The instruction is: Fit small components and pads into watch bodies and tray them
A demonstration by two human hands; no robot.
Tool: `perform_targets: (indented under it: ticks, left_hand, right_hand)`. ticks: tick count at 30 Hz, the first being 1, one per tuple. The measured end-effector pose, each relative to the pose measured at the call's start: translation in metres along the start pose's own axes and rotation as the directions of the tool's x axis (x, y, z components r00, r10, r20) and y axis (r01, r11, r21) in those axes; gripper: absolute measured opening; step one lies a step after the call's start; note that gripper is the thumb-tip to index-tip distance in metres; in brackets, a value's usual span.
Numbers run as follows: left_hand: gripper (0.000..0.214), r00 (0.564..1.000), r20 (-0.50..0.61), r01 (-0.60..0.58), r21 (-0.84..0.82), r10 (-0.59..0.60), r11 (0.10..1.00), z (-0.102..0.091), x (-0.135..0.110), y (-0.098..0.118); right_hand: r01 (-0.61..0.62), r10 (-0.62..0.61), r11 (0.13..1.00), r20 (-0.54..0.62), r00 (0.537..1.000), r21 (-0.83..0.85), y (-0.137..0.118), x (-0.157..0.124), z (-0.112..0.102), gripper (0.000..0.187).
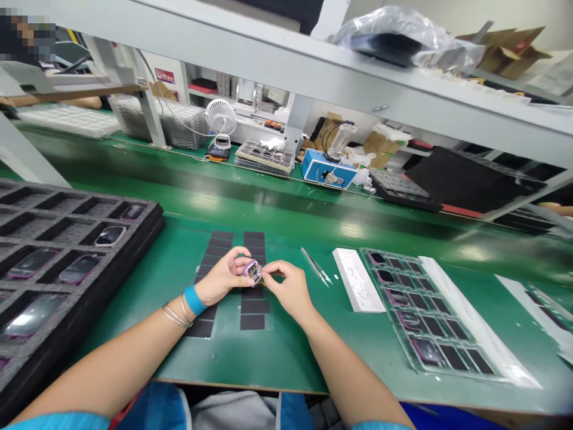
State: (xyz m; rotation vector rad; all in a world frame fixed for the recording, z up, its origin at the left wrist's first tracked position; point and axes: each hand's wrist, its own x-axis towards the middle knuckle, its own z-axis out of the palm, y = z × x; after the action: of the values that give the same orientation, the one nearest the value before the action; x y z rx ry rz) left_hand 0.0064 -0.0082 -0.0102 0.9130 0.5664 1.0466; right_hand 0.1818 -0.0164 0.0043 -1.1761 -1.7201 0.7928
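Pinching lilac-rimmed device (253, 272) between fingertips of left hand (218, 276) and right hand (286, 288); foam tray (107, 272) holds more devices; black pads (253, 306) remain on mat (286, 352).

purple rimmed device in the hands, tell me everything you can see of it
This small rounded-rectangular device has a purple rim around a pale, metallic-looking face; its finer parts are too small to make out. It sits tilted, gripped at its left side by the left hand and at its right by the fingertips of the right hand, held above the green mat.
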Motion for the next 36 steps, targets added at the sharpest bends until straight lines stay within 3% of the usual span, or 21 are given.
perform_targets:
  ticks: [7, 9, 12, 15, 17, 20, 24, 27, 29, 32, 34, 36]
  left_hand:
    - [0.054, 1.0, -0.014, -0.017, 0.013, 0.017, 1.0, -0.002, 0.001, -0.004]
    - [0.054, 1.0, -0.016, -0.009, -0.01, 0.009, 1.0, 0.0, 0.001, -0.002]
    - [0.052, 1.0, 0.006, 0.003, -0.046, -0.003, 0.999, 0.0, -0.001, 0.004]
    - [0.05, 1.0, 0.01, -0.001, -0.065, 0.002, 0.998, -0.002, -0.002, 0.011]
    - [0.049, 1.0, -0.002, -0.008, -0.066, 0.007, 0.998, -0.005, -0.002, 0.016]
    - [0.047, 1.0, 0.0, -0.006, -0.061, 0.006, 0.998, -0.008, -0.002, 0.019]
    - [0.046, 0.998, 0.058, 0.03, -0.07, -0.026, 0.997, -0.008, -0.001, 0.017]
    - [0.046, 0.99, 0.126, 0.077, -0.063, -0.069, 0.995, -0.007, -0.002, 0.013]
    - [0.046, 0.982, 0.158, 0.113, -0.054, -0.103, 0.992, -0.006, -0.002, 0.01]
    - [0.047, 0.967, 0.197, 0.177, -0.048, -0.165, 0.983, -0.005, -0.003, 0.006]
    - [0.047, 0.953, 0.234, 0.213, -0.057, -0.195, 0.975, -0.005, -0.003, 0.005]
    - [0.048, 0.939, 0.268, 0.239, -0.06, -0.215, 0.969, -0.006, -0.003, 0.004]
  right_hand:
    - [0.177, -0.181, 0.966, 0.001, 0.984, -0.19, -0.001, -0.005, 0.006, 0.012]
    - [0.18, -0.179, 0.969, 0.022, 0.984, -0.167, 0.0, -0.004, 0.006, 0.011]
    - [0.017, -0.02, 0.995, 0.028, 0.999, 0.098, 0.004, -0.001, 0.008, 0.013]
    - [-0.214, 0.147, 0.891, 0.192, 0.97, 0.399, 0.009, 0.002, 0.01, 0.032]
    - [-0.351, 0.197, 0.826, 0.358, 0.913, 0.442, 0.01, 0.004, 0.009, 0.043]
    - [-0.489, 0.255, 0.769, 0.503, 0.826, 0.412, 0.006, 0.006, -0.002, 0.037]
    - [-0.528, 0.2, 0.696, 0.575, 0.793, 0.486, -0.003, 0.009, -0.026, 0.029]
    - [-0.457, 0.093, 0.706, 0.569, 0.817, 0.541, -0.007, 0.009, -0.034, 0.032]
    - [-0.34, 0.069, 0.793, 0.481, 0.874, 0.505, -0.009, 0.006, -0.032, 0.032]
    - [-0.045, -0.031, 0.959, 0.257, 0.966, 0.281, -0.015, 0.0, -0.023, 0.017]
    - [0.14, -0.163, 0.981, 0.179, 0.97, 0.136, -0.019, -0.004, -0.019, 0.016]
    - [0.243, -0.252, 0.967, 0.148, 0.956, 0.074, -0.022, -0.006, -0.017, 0.018]
